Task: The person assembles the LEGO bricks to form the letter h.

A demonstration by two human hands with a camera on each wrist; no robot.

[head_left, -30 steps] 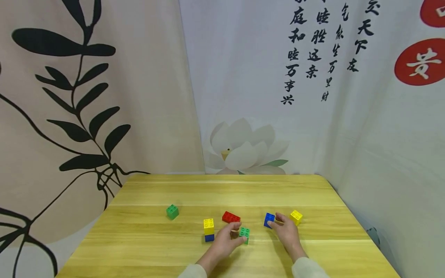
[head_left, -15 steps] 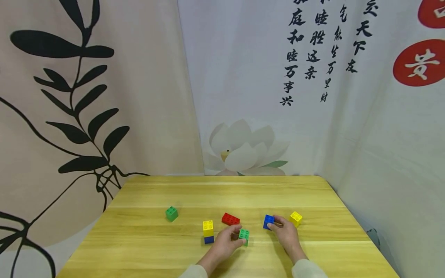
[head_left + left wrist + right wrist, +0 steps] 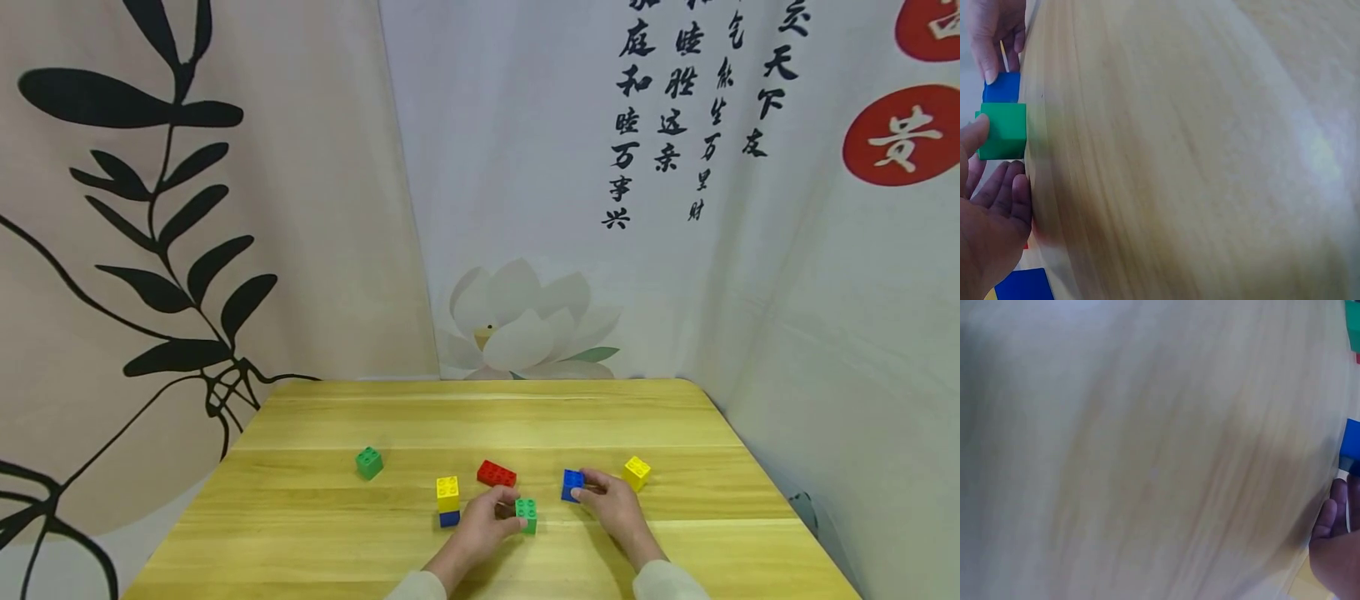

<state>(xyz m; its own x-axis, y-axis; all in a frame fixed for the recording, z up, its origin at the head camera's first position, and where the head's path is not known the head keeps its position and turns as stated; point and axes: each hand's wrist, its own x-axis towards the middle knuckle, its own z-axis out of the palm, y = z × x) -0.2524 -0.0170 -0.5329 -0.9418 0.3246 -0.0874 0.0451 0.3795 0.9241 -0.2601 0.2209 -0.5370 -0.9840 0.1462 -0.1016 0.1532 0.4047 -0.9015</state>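
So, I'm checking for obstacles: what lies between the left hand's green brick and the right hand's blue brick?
Only bare tabletop shows between the held green brick and held blue brick in the head view; the red brick lies outside that stretch.

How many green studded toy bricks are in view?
2: one green studded brick pinched in the left hand, and a second green studded brick farther left on the wooden table.

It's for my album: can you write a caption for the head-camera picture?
At the wooden table, the left hand holds a green brick and the right hand a blue brick.
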